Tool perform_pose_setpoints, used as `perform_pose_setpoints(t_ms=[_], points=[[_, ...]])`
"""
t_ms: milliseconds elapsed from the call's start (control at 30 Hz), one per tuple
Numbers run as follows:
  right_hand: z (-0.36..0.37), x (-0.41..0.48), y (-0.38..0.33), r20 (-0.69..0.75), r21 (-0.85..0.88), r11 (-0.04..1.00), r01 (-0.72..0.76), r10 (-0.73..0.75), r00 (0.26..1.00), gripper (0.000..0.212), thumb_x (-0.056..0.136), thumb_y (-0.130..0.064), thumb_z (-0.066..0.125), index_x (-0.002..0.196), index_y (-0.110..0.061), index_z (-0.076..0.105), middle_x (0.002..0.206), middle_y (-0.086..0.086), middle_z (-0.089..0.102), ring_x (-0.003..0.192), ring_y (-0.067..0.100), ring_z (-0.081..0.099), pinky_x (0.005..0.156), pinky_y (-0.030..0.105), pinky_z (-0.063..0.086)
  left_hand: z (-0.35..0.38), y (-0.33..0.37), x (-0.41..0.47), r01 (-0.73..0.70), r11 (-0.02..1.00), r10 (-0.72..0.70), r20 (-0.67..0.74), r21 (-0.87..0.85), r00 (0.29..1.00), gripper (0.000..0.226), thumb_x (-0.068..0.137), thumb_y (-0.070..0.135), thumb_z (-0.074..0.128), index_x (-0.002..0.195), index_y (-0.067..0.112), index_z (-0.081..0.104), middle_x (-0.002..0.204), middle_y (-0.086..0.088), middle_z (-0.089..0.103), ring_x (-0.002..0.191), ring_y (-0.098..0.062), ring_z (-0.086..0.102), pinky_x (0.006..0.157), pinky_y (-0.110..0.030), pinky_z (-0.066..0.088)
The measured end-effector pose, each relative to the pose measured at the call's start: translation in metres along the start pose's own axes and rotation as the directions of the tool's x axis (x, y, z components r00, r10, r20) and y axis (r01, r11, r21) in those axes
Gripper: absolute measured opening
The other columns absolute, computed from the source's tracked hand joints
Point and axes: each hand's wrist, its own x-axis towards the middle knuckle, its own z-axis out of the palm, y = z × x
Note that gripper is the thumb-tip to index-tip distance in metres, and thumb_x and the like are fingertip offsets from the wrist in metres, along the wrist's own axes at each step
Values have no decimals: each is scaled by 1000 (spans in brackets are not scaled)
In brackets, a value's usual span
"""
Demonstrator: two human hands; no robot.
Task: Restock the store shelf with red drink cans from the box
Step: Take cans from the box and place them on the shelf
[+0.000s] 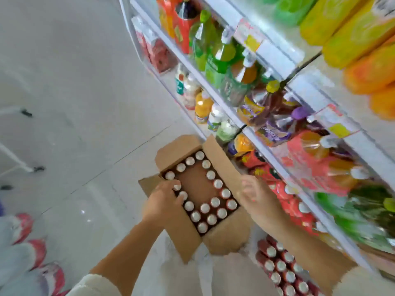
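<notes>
Two hands are apart over the open cardboard box (222, 163). The left hand (164, 201) reaches in, fingers bent over the tops of red cans (214, 201) lining the box's edges, though I cannot tell if it grips one. The right hand (254, 195) is blurred, with fingers spread and holding nothing, and hovers between box and shelf (361, 150). Shelved cans (280, 265) stand beneath its forearm.

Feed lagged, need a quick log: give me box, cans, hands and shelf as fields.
box: open cardboard, flaps out, on the floor by the shelf
cans in box: line the edges; middle bare
left hand: fingers on cans at the box's left row; grip unclear
right hand: open, blurred, empty, between box and shelf
stocked cans: red, bottom right
</notes>
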Motion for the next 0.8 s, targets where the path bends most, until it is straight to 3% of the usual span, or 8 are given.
perform_pose_setpoints(t_ms=[100, 167, 200, 267, 367, 633, 733, 800], points=[[68, 63, 74, 30, -101, 987, -123, 126, 992, 34, 90, -16, 61, 121, -27, 56, 117, -4, 56, 101, 10, 59, 80, 19, 40, 60, -59, 45, 107, 991, -114, 76, 85, 991, 37, 94, 22, 61, 130, 18, 58, 130, -3, 57, 119, -23, 56, 95, -32, 43], [109, 107, 125, 50, -169, 969, -180, 190, 980, 40, 89, -20, 60, 128, -22, 54, 120, 0, 55, 109, 16, 56, 85, 24, 38, 105, -98, 85, 129, 988, -139, 122, 85, 983, 33, 94, 29, 58, 127, 28, 57, 127, 1, 56, 119, -20, 55, 98, -31, 43], [128, 129, 150, 55, -205, 961, -187, 202, 978, 42, 89, -21, 60, 130, -20, 52, 123, 2, 55, 113, 18, 54, 86, 24, 36, 131, -120, 108, 114, 989, -128, 153, 95, 980, 26, 92, 39, 53, 119, 40, 55, 122, 5, 58, 114, -17, 58, 95, -30, 45], [163, 171, 197, 54, -255, 951, -177, 197, 979, 44, 89, -23, 61, 131, -18, 52, 125, 3, 56, 117, 20, 52, 89, 25, 35, 177, -152, 154, 125, 986, -141, 157, 110, 978, 20, 87, 49, 47, 105, 43, 53, 111, 9, 62, 98, -9, 61, 85, -29, 49], [214, 228, 264, 56, -280, 949, -147, 169, 984, 47, 89, -31, 61, 133, -22, 49, 127, -1, 57, 119, 20, 53, 96, 31, 41, 230, -171, 220, 140, 990, -141, 85, 23, 986, 43, 90, 37, 64, 131, 33, 52, 124, 9, 55, 110, -10, 57, 95, -34, 49], [306, 307, 370, -122, -276, 956, -96, 64, 990, 78, 77, -33, 78, 142, -12, 40, 142, 7, 49, 131, 23, 45, 110, 33, 35, 314, -193, 363, -51, 998, 49, 47, 37, 998, 59, 91, 32, 66, 144, 29, 43, 134, -1, 53, 122, -20, 52, 102, -35, 42], [320, 319, 377, -173, -347, 927, -141, 84, 981, 87, 75, -42, 77, 146, -14, 34, 142, 7, 49, 131, 25, 46, 103, 38, 38, 330, -188, 389, -161, 981, 144, 141, 111, 979, 69, 90, 26, 64, 149, 39, 31, 130, -2, 51, 115, -21, 55, 92, -29, 42], [326, 325, 377, -201, -393, 902, -179, 106, 974, 89, 75, -47, 76, 146, -17, 32, 141, 5, 51, 128, 25, 48, 99, 39, 40, 337, -178, 404, -210, 962, 173, 209, 172, 963, 75, 89, 24, 61, 149, 47, 23, 126, -4, 49, 108, -25, 57, 91, -36, 47]])
